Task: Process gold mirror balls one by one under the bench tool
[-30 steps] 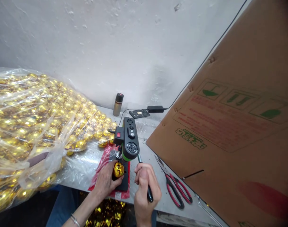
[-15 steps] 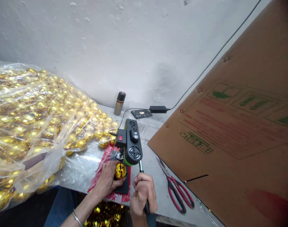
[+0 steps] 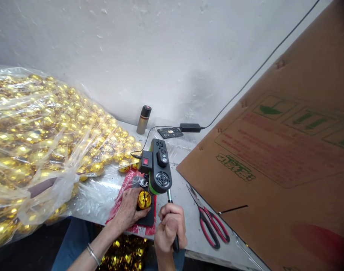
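My left hand (image 3: pixel 129 207) grips a shiny gold ball (image 3: pixel 144 200) between thumb and fingers, over the black base of a small bench machine (image 3: pixel 161 165). The machine has a black top with round vents, green edging and a red switch. Its underside, where the ball sits, is partly hidden by the head. Wrapped around the black grip of the machine's lever (image 3: pixel 170 196) is my right hand (image 3: pixel 170 229), fingers closed. A red plastic sheet (image 3: pixel 118 205) lies beneath the base.
A big clear bag of gold balls (image 3: pixel 47 139) fills the left side. Red-handled scissors (image 3: pixel 209 222) lie at right beside a large cardboard box (image 3: pixel 259 150). Behind the machine are a spray can (image 3: pixel 144 119), a phone (image 3: pixel 170 132) and a power adapter (image 3: pixel 191 128). Gold balls lie below the table edge.
The view has shifted slightly. Both hands keep their holds on the ball and the lever, with no clear movement of either against the machine.
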A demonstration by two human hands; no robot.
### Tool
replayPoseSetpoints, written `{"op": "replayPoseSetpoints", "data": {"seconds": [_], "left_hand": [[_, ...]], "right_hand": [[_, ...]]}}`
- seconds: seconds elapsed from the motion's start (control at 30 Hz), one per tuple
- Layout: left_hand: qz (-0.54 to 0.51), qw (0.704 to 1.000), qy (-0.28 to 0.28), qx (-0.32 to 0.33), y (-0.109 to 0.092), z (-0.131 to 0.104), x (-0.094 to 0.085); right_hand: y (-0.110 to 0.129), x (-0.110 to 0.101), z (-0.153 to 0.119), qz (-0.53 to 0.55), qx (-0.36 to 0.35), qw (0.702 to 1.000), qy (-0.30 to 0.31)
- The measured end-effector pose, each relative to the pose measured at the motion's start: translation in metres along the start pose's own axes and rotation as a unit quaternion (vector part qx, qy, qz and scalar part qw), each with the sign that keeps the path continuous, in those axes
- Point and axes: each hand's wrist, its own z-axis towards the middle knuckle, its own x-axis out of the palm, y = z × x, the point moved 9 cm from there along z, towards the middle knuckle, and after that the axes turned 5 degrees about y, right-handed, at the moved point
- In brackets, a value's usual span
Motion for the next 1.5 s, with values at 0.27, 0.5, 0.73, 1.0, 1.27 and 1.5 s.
{"op": "replayPoseSetpoints", "data": {"seconds": [0.27, 0.5, 0.73, 1.0, 1.27, 1.5], "left_hand": [[0.005, 1.0, 0.006, -0.005, 0.002, 0.0, 0.003], [0.022, 0.999, -0.023, 0.009, 0.006, -0.001, 0.004], [0.034, 0.999, -0.03, 0.009, 0.006, -0.001, 0.005], [0.01, 1.0, -0.011, 0.0, 0.005, 0.0, 0.005], [0.005, 1.0, -0.004, -0.021, 0.007, 0.002, 0.01], [-0.012, 0.999, -0.001, -0.034, 0.003, 0.002, 0.006]], "right_hand": [[-0.001, 0.001, -0.002, 0.004, 0.001, 1.0, 0.002], [-0.003, 0.0, -0.003, -0.003, 0.007, 1.0, -0.001], [-0.005, -0.001, -0.005, 0.001, 0.008, 1.0, -0.005], [-0.006, 0.0, -0.006, -0.007, 0.006, 1.0, -0.004], [-0.01, 0.003, -0.007, -0.008, -0.011, 1.0, -0.022], [-0.011, 0.005, -0.017, -0.029, -0.031, 0.999, -0.012]]}}
